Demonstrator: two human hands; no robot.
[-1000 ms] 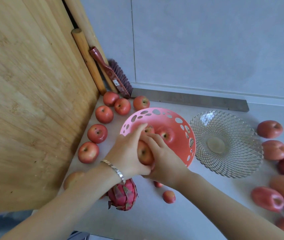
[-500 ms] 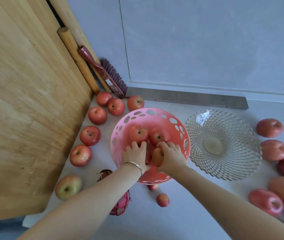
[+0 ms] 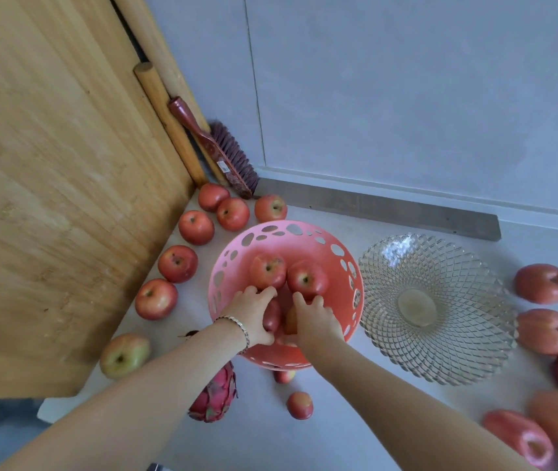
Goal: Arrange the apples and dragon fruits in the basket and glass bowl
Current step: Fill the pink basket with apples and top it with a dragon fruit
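Basket: the pink perforated basket (image 3: 304,246) is stood on the bench (image 3: 355,419), just beside the glass bowl (image 3: 457,266). Two apples (image 3: 267,270) are settled at its far side, touching each other.
Hands: both are lowered into the near half of the basket, close together. A dark red apple (image 3: 272,316) is gripped by the left hand (image 3: 252,314). A paler apple (image 3: 289,322) is held under the curled fingers of the right hand (image 3: 316,321). Whether either fruit rests on the basket's bottom cannot be told.
Done: four apples are judged placed or about to be released.
Glass bowl: nothing is seen in it.
Left over, left side: seven loose apples (image 3: 178,264) are strung along the wooden board (image 3: 67,198). A dragon fruit (image 3: 214,397) lies beside the left forearm, and two small fruits (image 3: 299,405) lie near the basket's front.
Left over, right side: a cluster of red fruits (image 3: 543,283) is gathered beyond the bowl.
Progress: the task is judged to be at an early stage. Most of the fruit is unsorted, and the dragon fruit is untouched.
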